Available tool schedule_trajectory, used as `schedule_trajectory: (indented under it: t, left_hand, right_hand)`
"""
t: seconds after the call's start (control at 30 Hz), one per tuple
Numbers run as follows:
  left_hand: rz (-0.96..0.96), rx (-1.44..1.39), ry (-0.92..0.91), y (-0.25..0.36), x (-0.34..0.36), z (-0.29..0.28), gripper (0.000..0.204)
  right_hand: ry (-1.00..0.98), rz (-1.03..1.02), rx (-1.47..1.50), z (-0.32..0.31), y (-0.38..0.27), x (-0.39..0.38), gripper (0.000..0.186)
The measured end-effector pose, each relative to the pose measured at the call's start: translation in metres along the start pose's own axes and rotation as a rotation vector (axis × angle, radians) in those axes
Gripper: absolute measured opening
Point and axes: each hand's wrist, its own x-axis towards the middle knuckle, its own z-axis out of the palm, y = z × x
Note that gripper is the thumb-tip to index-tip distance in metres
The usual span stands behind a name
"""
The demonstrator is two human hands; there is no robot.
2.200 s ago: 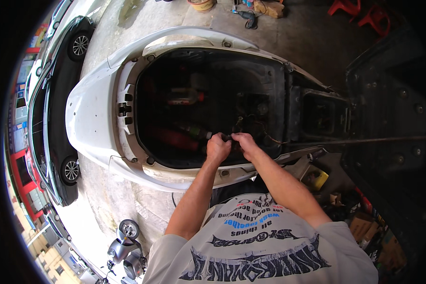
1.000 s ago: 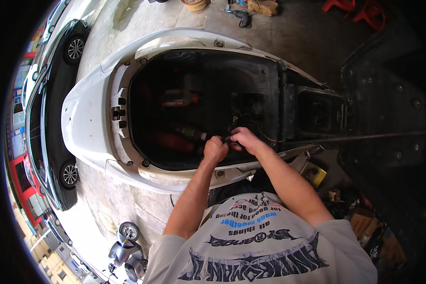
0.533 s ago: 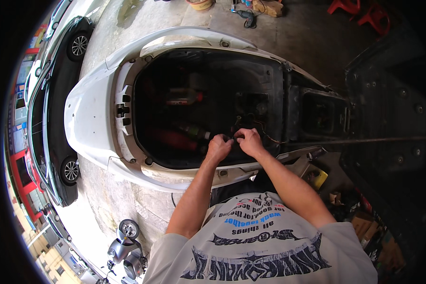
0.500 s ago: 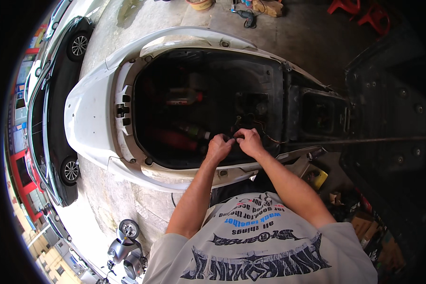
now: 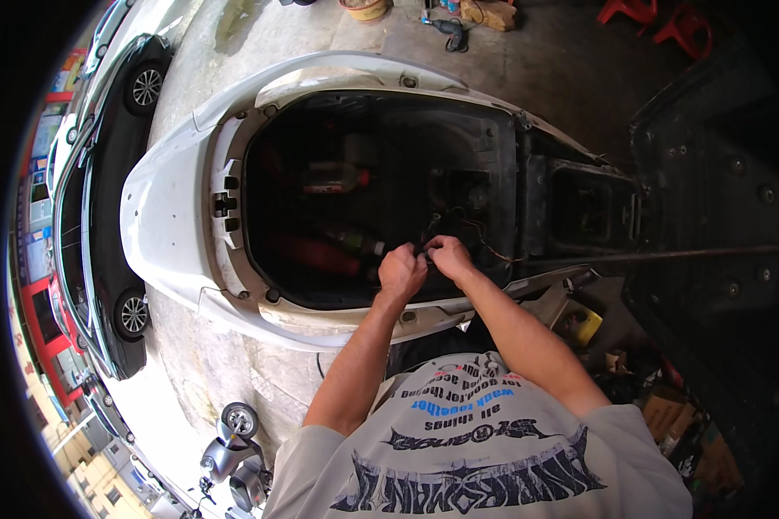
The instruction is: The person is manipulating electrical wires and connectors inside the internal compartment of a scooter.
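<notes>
My left hand [image 5: 403, 272] and my right hand [image 5: 449, 257] meet almost fingertip to fingertip above the near side of a scooter's dark under-seat compartment [image 5: 389, 130]. Both are closed in a pinch; whatever small thing is between the fingers is too dark to make out. Thin wires [image 5: 492, 249] run just beyond and to the right of my right hand. Left of my left hand lies a bottle with a pale cap [image 5: 378, 247], next to a red object [image 5: 320, 257]. Farther back in the compartment rests a clear bottle [image 5: 333, 179] with a red cap.
White scooter bodywork [image 5: 160, 208] surrounds the compartment. The raised dark seat [image 5: 710, 199] stands at the right. A power drill [image 5: 452, 33] and red stools [image 5: 685, 35] are on the floor beyond. Boxes [image 5: 664, 411] lie at the lower right, a parked motorbike [image 5: 229, 454] at the lower left.
My hands stay at the same spot, still pinched. The left hand has turned slightly, and the right fingertips have shifted a little to the left.
</notes>
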Motion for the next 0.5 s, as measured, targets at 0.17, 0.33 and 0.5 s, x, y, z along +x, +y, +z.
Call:
schedule_trajectory:
  t: [0.17, 0.33, 0.5]
  left_hand:
    - [-0.075, -0.022, 0.007, 0.0, -0.001, 0.001, 0.027]
    - [-0.114, -0.029, 0.016, 0.004, -0.006, -0.003, 0.026]
    - [-0.164, -0.053, -0.026, 0.004, -0.007, -0.007, 0.026]
  right_hand:
    - [-0.029, 0.09, 0.038, 0.009, -0.001, 0.002, 0.022]
    - [-0.049, 0.255, 0.455, 0.017, -0.003, -0.002, 0.024]
    - [-0.156, 0.501, 1.079, 0.018, -0.006, 0.001, 0.02]
